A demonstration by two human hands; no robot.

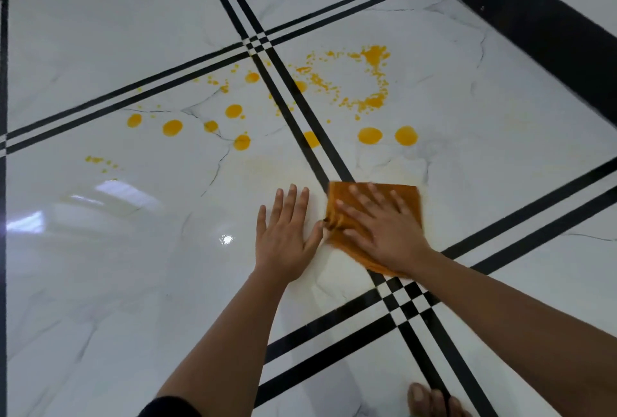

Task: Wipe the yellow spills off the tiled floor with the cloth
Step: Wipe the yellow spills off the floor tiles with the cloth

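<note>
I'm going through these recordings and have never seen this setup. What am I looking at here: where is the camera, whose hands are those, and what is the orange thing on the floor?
There is no machine here. The single picture comes from a wide-angle camera worn on a person's head, looking forward and down at their own arms. The surface is a glossy white tiled floor with black stripe borders. The right hand lies flat, fingers spread, pressing an orange cloth against the floor. The left hand rests open on bare tile beside the cloth, holding nothing. Further from the person lie the yellow spills: round drops and a ring of small splatters, not yet wiped. Faint yellowish smears show around the cloth. Toes of a bare foot show at the bottom edge.
</note>
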